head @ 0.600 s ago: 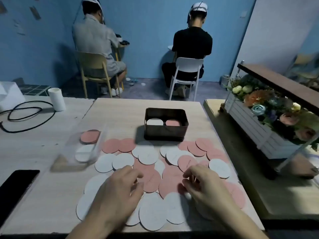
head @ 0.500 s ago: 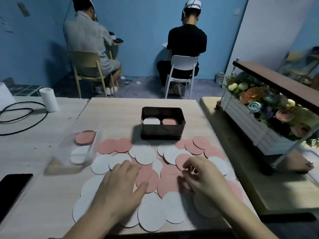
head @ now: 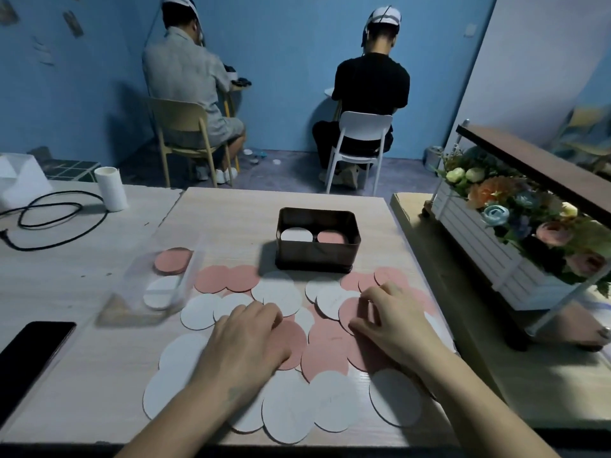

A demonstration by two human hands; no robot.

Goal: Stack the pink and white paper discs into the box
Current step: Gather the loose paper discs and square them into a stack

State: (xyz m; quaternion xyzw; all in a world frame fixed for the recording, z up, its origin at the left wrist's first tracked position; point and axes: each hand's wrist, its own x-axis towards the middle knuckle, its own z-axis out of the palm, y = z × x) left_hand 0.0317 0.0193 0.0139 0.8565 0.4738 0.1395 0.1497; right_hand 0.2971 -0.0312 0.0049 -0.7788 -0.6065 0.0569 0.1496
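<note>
The left hand (head: 244, 345) lies palm down, fingers relaxed, resting on the spread discs (head: 334, 401), which lie under and around both hands. The right hand (head: 393, 322) curls fingers and thumb round the edge of a pink disc (head: 348, 310), seemingly pinching it; whether it is lifted is unclear. The box (head: 317, 256) stands beyond both hands, well apart, holding a white stack (head: 296, 234) and a pink stack (head: 332, 238).

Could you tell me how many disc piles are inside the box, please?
2: a white paper disc pile in the left half of the dark brown rectangular box, a pink paper disc pile in the right. Anything beneath is hidden.
</note>
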